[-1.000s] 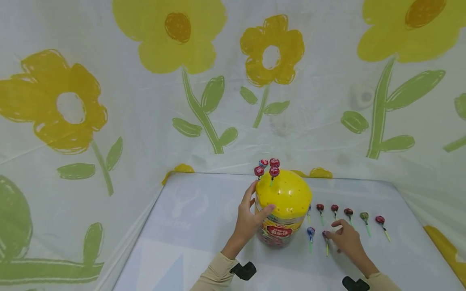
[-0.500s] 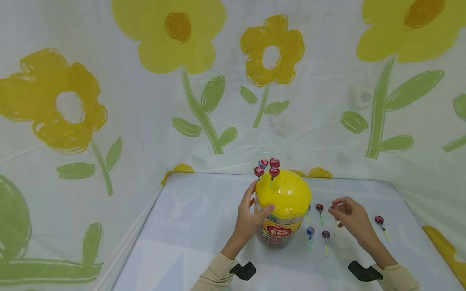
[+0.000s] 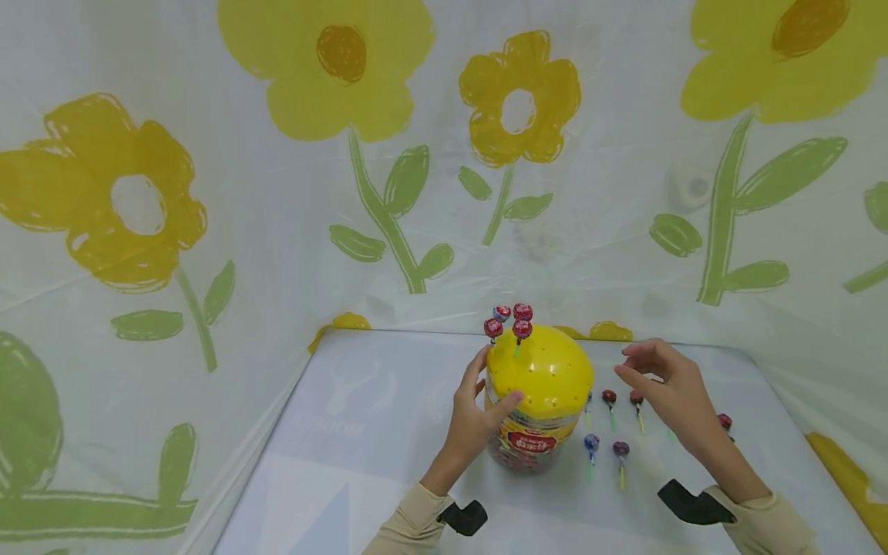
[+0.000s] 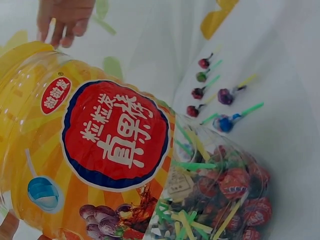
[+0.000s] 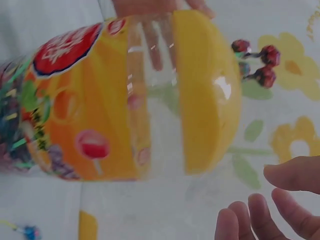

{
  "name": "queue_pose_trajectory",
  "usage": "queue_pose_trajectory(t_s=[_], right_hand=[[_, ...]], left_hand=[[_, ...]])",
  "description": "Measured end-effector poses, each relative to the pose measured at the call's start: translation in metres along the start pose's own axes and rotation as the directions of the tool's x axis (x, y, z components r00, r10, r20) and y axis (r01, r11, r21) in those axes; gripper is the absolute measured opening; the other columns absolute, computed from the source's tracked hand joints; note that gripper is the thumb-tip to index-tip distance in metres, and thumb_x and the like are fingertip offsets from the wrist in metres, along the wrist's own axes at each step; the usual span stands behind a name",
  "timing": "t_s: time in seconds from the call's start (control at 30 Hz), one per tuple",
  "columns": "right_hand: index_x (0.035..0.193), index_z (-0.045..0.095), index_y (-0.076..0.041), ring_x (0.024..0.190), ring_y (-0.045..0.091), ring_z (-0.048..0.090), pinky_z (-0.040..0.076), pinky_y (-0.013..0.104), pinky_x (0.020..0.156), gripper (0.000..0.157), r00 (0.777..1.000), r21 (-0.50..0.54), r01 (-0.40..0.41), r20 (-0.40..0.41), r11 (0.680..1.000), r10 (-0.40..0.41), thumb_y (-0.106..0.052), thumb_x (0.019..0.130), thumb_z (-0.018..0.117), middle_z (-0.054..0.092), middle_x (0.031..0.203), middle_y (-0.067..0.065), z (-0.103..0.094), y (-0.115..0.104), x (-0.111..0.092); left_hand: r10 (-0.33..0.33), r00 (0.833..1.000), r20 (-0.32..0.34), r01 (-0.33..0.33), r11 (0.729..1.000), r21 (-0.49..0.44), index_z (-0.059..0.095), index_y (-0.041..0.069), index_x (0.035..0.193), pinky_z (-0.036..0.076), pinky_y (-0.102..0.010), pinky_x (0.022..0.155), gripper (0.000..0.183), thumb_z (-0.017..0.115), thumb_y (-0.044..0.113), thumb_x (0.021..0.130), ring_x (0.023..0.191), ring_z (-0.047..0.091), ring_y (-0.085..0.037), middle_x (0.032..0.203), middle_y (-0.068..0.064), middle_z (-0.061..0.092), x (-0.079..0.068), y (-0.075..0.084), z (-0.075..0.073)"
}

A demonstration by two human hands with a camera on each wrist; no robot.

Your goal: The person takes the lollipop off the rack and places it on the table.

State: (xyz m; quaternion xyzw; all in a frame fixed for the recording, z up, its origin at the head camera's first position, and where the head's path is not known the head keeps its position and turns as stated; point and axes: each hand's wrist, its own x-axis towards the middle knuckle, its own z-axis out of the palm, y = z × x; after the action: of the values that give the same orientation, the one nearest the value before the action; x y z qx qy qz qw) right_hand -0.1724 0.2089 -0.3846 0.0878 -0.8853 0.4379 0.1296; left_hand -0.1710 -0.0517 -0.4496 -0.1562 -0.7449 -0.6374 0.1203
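A clear lollipop jar [image 3: 533, 441] with an orange and red label stands upright on the table under a yellow domed lid [image 3: 544, 374] pierced with small holes. My left hand [image 3: 475, 416] grips its upper left side, thumb on the lid's front edge. Several wrapped lollipops [image 3: 523, 311] stick up from the lid's far left. Right of the jar, my right hand [image 3: 666, 393] is raised over the table; in the right wrist view its thumb [image 5: 295, 172] and fingers are apart with nothing between them. Loose lollipops [image 3: 620, 449] lie beneath and beside it, some hidden by the hand.
The loose lollipops form two rough rows on the white table [image 3: 333, 462], including a blue one [image 4: 226, 122] close to the jar. More lollipops [image 4: 234, 182] fill the jar's bottom. A flower-printed cloth [image 3: 597, 193] hangs behind and beside the table.
My right hand has gone from a front-row lollipop to the back row, then up and away from the lollipops. The left hand and the jar have stayed in place.
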Motion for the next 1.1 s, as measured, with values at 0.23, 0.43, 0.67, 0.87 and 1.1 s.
queue_pose_trajectory(t_s=[0.23,0.43,0.67,0.87,1.1], right_hand=[[0.1,0.053,-0.011,0.072,0.011,0.054,0.051,0.025,0.057,0.023,0.997,0.087,0.07,0.019,0.994,-0.072,-0.023,0.082,0.061,0.055,0.088,0.003,0.001,-0.028,0.006],[0.099,0.053,-0.012,0.078,0.013,0.055,0.051,0.025,0.062,0.023,0.994,0.155,0.082,0.052,0.984,-0.091,-0.023,0.081,0.061,0.055,0.09,0.002,0.008,-0.047,0.013],[0.1,0.053,-0.012,0.089,0.014,0.054,0.049,0.02,0.07,0.026,0.988,0.192,0.112,0.081,0.975,-0.129,-0.023,0.08,0.063,0.055,0.095,0.002,0.021,-0.065,0.021],[0.102,0.053,-0.007,0.09,0.017,0.055,0.048,0.019,0.071,0.028,0.979,0.242,0.163,0.08,0.956,-0.187,-0.017,0.079,0.065,0.056,0.096,0.005,0.032,-0.075,0.026],[0.102,0.053,-0.007,0.088,0.018,0.057,0.049,0.023,0.072,0.029,0.977,0.285,0.161,0.09,0.945,-0.193,-0.016,0.078,0.066,0.057,0.096,0.005,0.047,-0.084,0.032]], left_hand=[[-0.006,1.0,-0.001,0.006,1.0,0.011,0.025,0.018,0.138,0.033,-0.047,0.095,0.072,0.059,0.04,0.079,0.124,0.028,-0.009,0.138,0.011,0.029,0.001,-0.011,0.002],[-0.021,1.0,-0.001,0.021,0.999,0.032,0.025,0.027,0.136,0.034,-0.044,0.095,0.069,0.059,0.042,0.078,0.121,0.03,-0.008,0.137,0.013,0.029,0.001,-0.012,0.003],[-0.018,1.0,-0.008,0.018,0.999,0.038,0.025,0.019,0.137,0.034,-0.046,0.094,0.07,0.059,0.038,0.08,0.122,0.031,-0.012,0.138,0.009,0.029,-0.001,-0.005,-0.001],[-0.024,1.0,0.01,0.024,1.0,0.014,0.025,0.011,0.137,0.032,-0.049,0.095,0.069,0.06,0.031,0.081,0.122,0.031,-0.017,0.139,0.0,0.03,-0.003,0.016,-0.004],[-0.039,0.999,0.005,0.039,0.998,0.047,0.024,0.021,0.138,0.033,-0.046,0.095,0.07,0.06,0.037,0.08,0.122,0.031,-0.011,0.139,0.009,0.029,-0.001,0.001,-0.001]])
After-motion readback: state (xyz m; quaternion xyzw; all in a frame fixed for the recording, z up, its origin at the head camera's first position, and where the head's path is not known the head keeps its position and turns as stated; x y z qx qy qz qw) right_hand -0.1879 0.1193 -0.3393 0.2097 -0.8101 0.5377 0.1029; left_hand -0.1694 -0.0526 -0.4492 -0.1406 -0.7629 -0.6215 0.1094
